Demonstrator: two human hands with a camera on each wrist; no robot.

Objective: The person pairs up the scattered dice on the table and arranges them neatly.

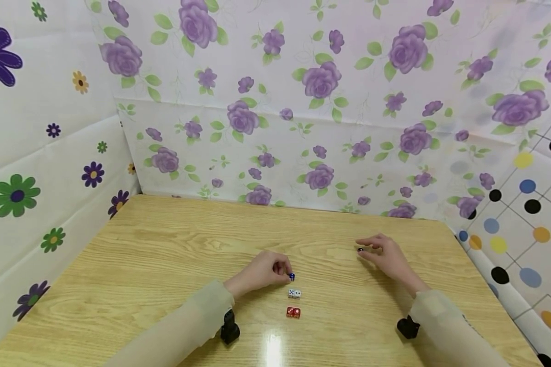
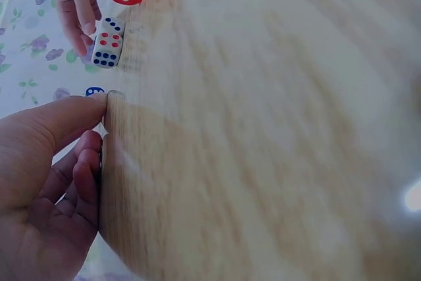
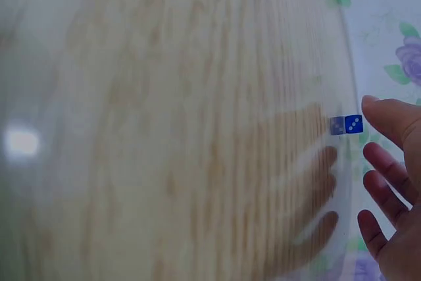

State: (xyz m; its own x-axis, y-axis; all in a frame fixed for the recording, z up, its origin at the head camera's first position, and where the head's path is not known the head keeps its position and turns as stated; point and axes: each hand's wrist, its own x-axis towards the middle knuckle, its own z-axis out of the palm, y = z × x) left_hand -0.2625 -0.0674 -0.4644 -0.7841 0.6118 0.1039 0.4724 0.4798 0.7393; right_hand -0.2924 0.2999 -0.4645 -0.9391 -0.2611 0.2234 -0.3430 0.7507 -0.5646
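Note:
My left hand (image 1: 268, 270) pinches a small blue die (image 1: 292, 277) at the fingertips, low over the wooden table. In the left wrist view the thumb partly covers this blue die (image 2: 95, 91), and the other fingers are curled below. Farther right, my right hand (image 1: 387, 257) has thumb and fingers spread around a second blue die (image 1: 360, 250), which looks dark from above. The right wrist view has that blue die (image 3: 354, 124) on the tabletop, showing three pips, just off the thumb tip. Two white dice (image 1: 294, 293) sit side by side in front of the left hand.
Two red dice (image 1: 293, 312) stand side by side, nearer the front than the white pair. The wood-grain table (image 1: 179, 239) is glossy and reflects a light. Flowered cloth (image 1: 275, 127) closes off the back. Each wrist carries a black camera mount (image 1: 229, 329).

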